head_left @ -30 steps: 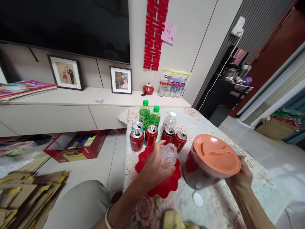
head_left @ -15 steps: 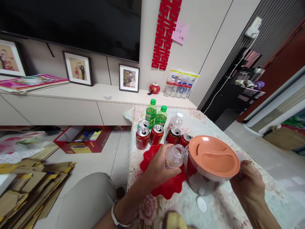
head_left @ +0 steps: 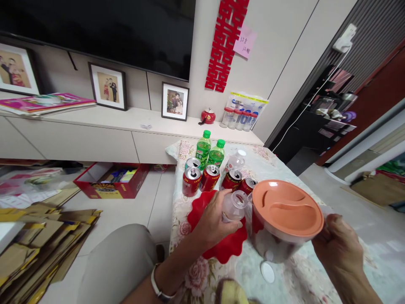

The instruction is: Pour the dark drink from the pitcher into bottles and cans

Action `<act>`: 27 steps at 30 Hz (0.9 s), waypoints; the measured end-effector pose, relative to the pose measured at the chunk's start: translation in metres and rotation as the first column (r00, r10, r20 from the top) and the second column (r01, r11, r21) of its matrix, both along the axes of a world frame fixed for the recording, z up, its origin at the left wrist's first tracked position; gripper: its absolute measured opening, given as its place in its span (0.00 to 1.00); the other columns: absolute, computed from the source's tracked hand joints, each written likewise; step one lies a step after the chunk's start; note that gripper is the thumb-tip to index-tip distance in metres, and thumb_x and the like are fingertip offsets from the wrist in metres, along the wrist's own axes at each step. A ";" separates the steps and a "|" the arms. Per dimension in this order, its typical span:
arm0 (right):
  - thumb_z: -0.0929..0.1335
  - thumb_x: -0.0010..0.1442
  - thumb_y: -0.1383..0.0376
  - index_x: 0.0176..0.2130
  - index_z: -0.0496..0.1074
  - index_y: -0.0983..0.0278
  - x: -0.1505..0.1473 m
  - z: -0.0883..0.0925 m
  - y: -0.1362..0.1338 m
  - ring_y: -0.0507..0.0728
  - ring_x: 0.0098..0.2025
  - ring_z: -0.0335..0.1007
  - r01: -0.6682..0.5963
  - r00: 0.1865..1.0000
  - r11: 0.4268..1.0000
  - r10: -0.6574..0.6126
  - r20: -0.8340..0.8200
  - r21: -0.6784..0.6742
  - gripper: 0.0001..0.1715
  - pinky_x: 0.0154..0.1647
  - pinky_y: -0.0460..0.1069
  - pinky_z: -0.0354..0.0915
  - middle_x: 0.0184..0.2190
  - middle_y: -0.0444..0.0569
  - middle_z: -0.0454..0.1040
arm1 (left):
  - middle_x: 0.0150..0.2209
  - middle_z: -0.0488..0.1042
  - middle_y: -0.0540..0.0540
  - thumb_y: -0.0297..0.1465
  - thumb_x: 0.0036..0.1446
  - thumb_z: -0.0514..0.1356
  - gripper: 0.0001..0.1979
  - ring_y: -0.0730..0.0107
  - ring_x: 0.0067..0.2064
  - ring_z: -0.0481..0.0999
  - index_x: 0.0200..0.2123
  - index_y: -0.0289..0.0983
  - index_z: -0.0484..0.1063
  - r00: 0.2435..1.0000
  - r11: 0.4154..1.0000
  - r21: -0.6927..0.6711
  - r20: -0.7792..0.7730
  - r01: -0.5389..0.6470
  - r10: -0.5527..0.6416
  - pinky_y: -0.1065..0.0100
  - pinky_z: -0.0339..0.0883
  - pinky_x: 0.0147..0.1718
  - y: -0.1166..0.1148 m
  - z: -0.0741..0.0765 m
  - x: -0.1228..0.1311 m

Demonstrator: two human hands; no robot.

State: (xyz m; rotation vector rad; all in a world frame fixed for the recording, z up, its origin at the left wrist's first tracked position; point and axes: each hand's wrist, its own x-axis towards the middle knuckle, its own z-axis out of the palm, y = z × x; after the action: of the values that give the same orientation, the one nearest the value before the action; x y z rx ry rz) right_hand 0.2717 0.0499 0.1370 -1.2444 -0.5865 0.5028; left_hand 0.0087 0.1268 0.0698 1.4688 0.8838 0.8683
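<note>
My left hand [head_left: 210,223] is wrapped round a clear wide-mouthed plastic bottle [head_left: 234,206], uncapped and tilted slightly toward the pitcher. My right hand [head_left: 340,242] grips the handle side of a clear pitcher [head_left: 274,245] with an orange lid [head_left: 286,207]; dark liquid shows through its wall. The pitcher's spout is close beside the bottle's mouth, and I cannot tell whether they touch. Under the bottle lies a red wavy-edged plate [head_left: 221,249]. A round white cap [head_left: 267,272] rests on the tablecloth below the pitcher.
Several opened red cans [head_left: 191,182] stand behind the plate, with two green-capped bottles [head_left: 203,150] and a clear white-capped bottle [head_left: 237,159] beyond. A yellowish piece of food [head_left: 233,293] is at the near edge. Flattened cardboard [head_left: 47,240] and a red box [head_left: 107,190] lie on the floor.
The pitcher and my right hand have shifted slightly to the right. My left hand still holds the bottle in nearly the same place. The whole view has moved a little.
</note>
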 end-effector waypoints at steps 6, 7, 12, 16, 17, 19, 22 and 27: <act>0.82 0.32 0.62 0.14 0.63 0.59 -0.001 0.014 -0.001 0.48 0.18 0.48 -0.010 0.999 1.000 0.011 0.033 -0.024 0.25 0.19 0.50 0.46 0.14 0.37 0.54 | 0.62 0.78 0.41 0.29 0.45 0.72 0.40 0.43 0.62 0.79 0.63 0.42 0.69 0.999 0.999 0.014 0.023 -0.038 0.038 0.57 0.78 0.52 -0.001 0.002 0.000; 0.82 0.31 0.62 0.14 0.64 0.60 -0.001 0.017 -0.001 0.48 0.17 0.49 -0.006 0.999 1.000 0.007 0.032 -0.030 0.24 0.19 0.50 0.47 0.14 0.37 0.55 | 0.61 0.79 0.41 0.29 0.45 0.72 0.40 0.43 0.61 0.79 0.63 0.42 0.69 0.999 0.999 0.021 0.021 -0.046 0.045 0.57 0.78 0.52 -0.001 0.002 0.000; 0.82 0.27 0.63 0.15 0.69 0.60 -0.004 0.027 -0.001 0.49 0.17 0.52 0.006 1.000 0.998 -0.004 0.028 -0.056 0.20 0.19 0.49 0.50 0.14 0.37 0.57 | 0.61 0.78 0.43 0.29 0.43 0.72 0.40 0.44 0.63 0.78 0.63 0.46 0.69 0.996 0.996 0.061 -0.041 -0.073 0.075 0.55 0.74 0.59 -0.001 0.005 0.001; 0.84 0.26 0.60 0.16 0.72 0.60 -0.006 0.034 -0.001 0.48 0.17 0.51 0.008 0.999 0.997 -0.006 0.033 -0.071 0.22 0.19 0.49 0.49 0.13 0.37 0.58 | 0.62 0.76 0.42 0.31 0.43 0.71 0.40 0.45 0.64 0.76 0.63 0.44 0.69 0.998 0.997 0.055 -0.031 -0.055 0.057 0.55 0.71 0.64 -0.001 0.004 0.001; 0.85 0.24 0.58 0.17 0.72 0.60 -0.007 0.035 -0.001 0.49 0.17 0.52 0.009 0.999 0.996 -0.006 0.039 -0.086 0.24 0.19 0.49 0.50 0.13 0.37 0.58 | 0.62 0.76 0.42 0.32 0.43 0.71 0.40 0.45 0.64 0.76 0.63 0.45 0.68 0.998 0.997 0.052 -0.028 -0.050 0.052 0.55 0.71 0.64 -0.001 0.004 0.001; 0.86 0.22 0.52 0.17 0.72 0.60 -0.008 0.039 0.000 0.50 0.18 0.53 0.012 0.999 0.992 -0.005 0.053 -0.128 0.29 0.20 0.49 0.52 0.13 0.38 0.58 | 0.62 0.75 0.42 0.33 0.43 0.71 0.41 0.45 0.65 0.75 0.63 0.45 0.68 0.998 0.997 0.054 -0.028 -0.048 0.049 0.54 0.70 0.65 -0.001 0.003 0.001; 0.86 0.17 0.46 0.16 0.69 0.60 -0.011 0.044 0.000 0.49 0.18 0.51 0.028 0.997 0.988 -0.017 0.078 -0.150 0.36 0.21 0.48 0.51 0.13 0.37 0.56 | 0.63 0.75 0.44 0.33 0.43 0.71 0.40 0.46 0.65 0.75 0.62 0.48 0.67 0.998 0.997 0.061 -0.029 -0.049 0.051 0.54 0.70 0.66 0.000 0.003 0.001; 0.87 0.21 0.46 0.18 0.72 0.61 -0.010 0.047 -0.002 0.50 0.19 0.53 -0.024 0.993 0.992 0.038 0.109 -0.125 0.34 0.21 0.49 0.51 0.14 0.38 0.57 | 0.59 0.78 0.45 0.31 0.43 0.70 0.38 0.44 0.63 0.77 0.61 0.47 0.69 0.999 0.997 0.053 -0.002 -0.048 0.048 0.53 0.73 0.61 0.000 0.005 0.000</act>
State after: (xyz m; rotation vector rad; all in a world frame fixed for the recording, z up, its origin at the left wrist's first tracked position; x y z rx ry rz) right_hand 0.2615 0.0480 0.1840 -1.3896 -0.6774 0.5043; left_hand 0.0091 0.1264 0.0744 1.5002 0.9081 0.9315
